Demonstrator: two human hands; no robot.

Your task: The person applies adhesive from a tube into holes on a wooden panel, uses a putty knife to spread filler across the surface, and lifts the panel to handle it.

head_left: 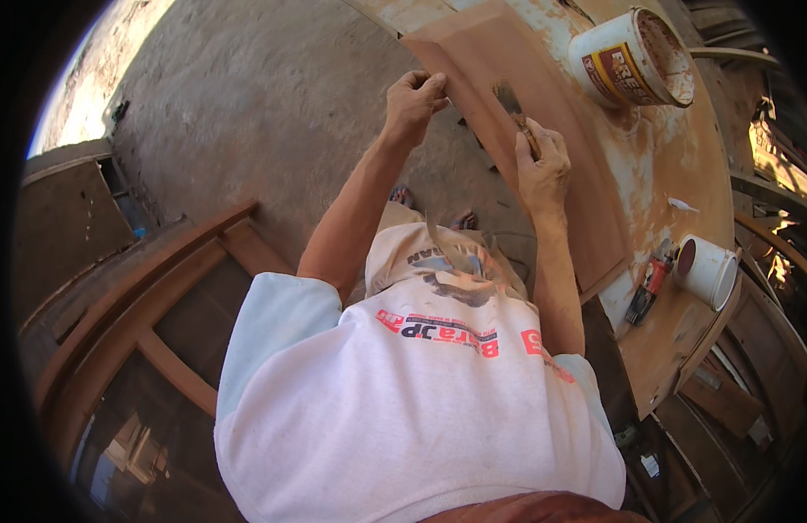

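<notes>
A long reddish-brown wooden panel (578, 209) lies at a slant along the stained worktop (687, 187). My left hand (415, 106) grips the panel's near left edge near its upper end, fingers curled. My right hand (543, 166) holds a paintbrush (508, 100), its dark bristles against the panel's face; much of the handle is hidden in my fingers. Beside the panel, at the upper right, stands a large white bucket (608, 65) with a red-and-yellow label and crusted inside.
On the worktop's right are a red-and-black power tool (649, 283), a small white tub (708, 275) and a small white item (682, 206). A wooden frame with glass (172, 366) stands at lower left. Stacked boards (752, 331) are at the right. Rough floor (229, 105) stretches leftward.
</notes>
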